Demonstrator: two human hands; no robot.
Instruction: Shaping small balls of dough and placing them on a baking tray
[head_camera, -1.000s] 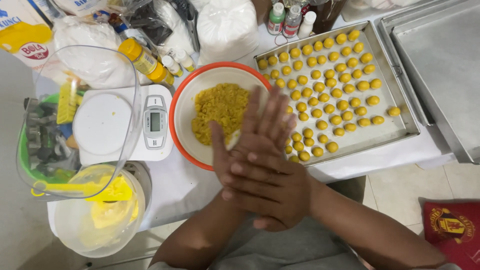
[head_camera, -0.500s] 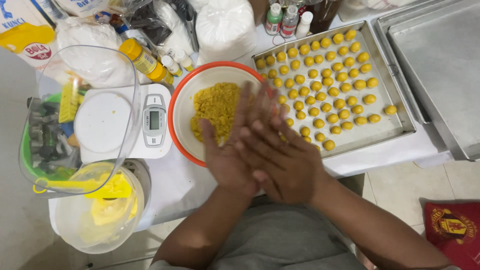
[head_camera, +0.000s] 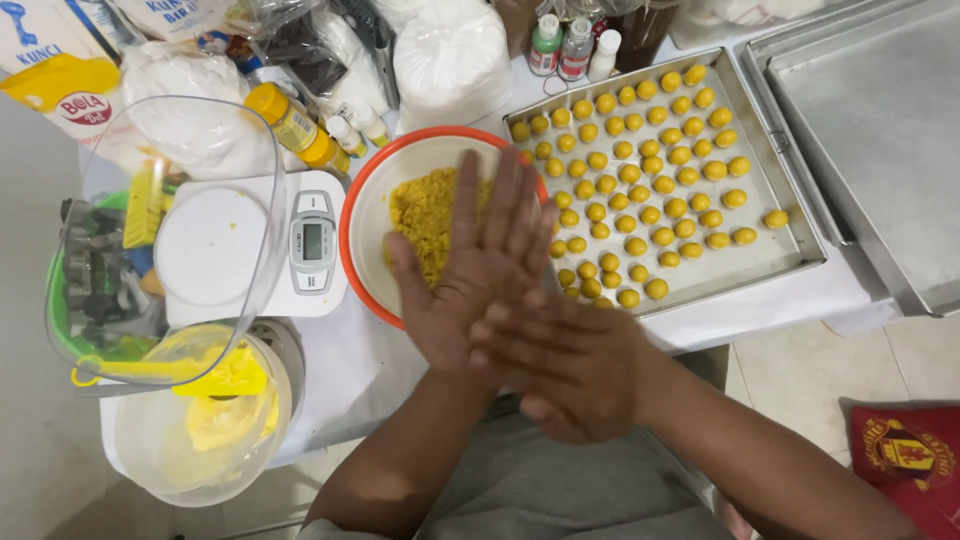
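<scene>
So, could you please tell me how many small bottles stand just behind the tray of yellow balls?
3, in a row at the tray's far left corner: a green-capped bottle, then a pale-capped bottle, then a white bottle. More may be hidden.

Single head-worn camera, looking almost straight down from above the seated person, close over the left hand (head_camera: 478, 290) and right hand (head_camera: 570, 365) at frame centre, orange-rimmed bowl (head_camera: 352, 215) and metal baking tray (head_camera: 790, 215) beyond, table edge and floor tiles below
</scene>
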